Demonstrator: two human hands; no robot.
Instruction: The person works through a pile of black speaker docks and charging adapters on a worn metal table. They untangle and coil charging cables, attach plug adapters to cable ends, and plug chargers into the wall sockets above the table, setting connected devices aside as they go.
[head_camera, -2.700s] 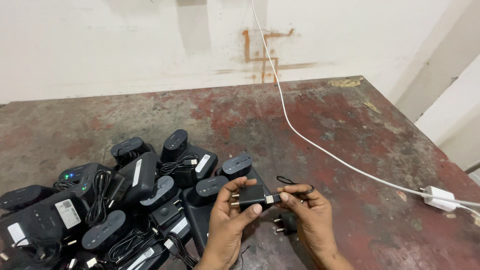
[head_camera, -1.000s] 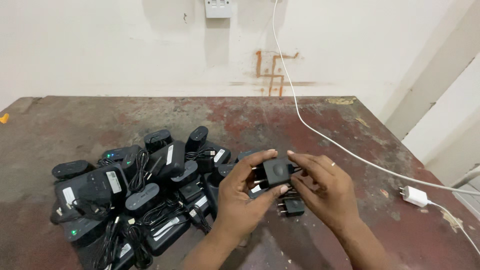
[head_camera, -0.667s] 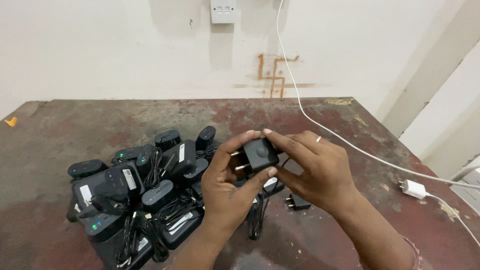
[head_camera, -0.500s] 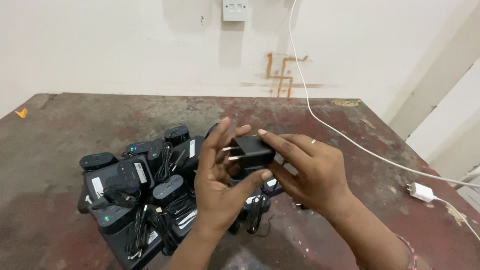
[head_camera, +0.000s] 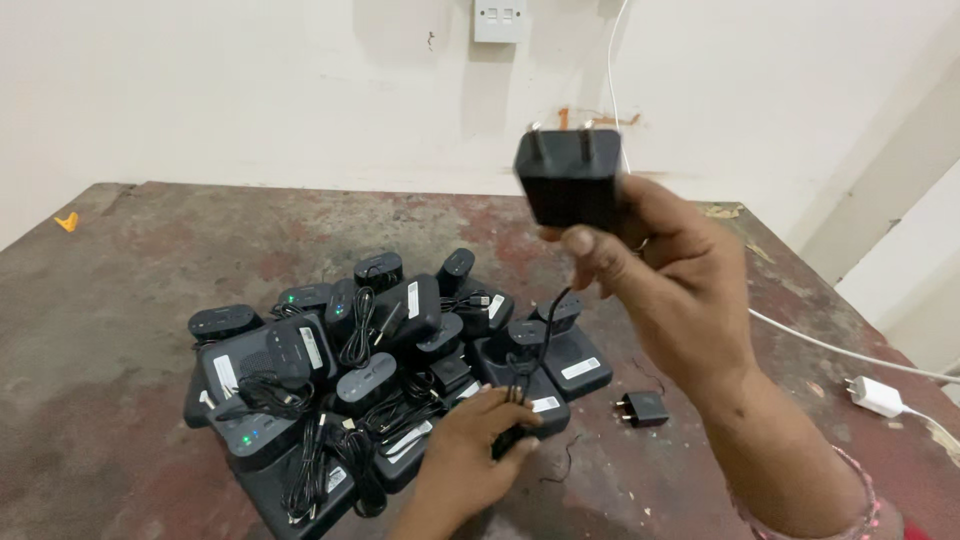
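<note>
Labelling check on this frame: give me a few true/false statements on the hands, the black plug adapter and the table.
1. The right hand holds a black two-pin plug adapter raised, pins up. True.
2. The left hand is lifted off the table. False: it rests low at the pile of black devices.
3. A second small black adapter lies on the worn reddish table. True.
4. The white charger is in the right hand. False: it lies on the table.

A white wall switch plate (head_camera: 501, 20) sits at the top centre. A white charger (head_camera: 878, 396) with its white cable (head_camera: 820, 344) lies at the right edge. A small yellow scrap (head_camera: 67, 221) rests on the worn table (head_camera: 130, 290), far left.
</note>
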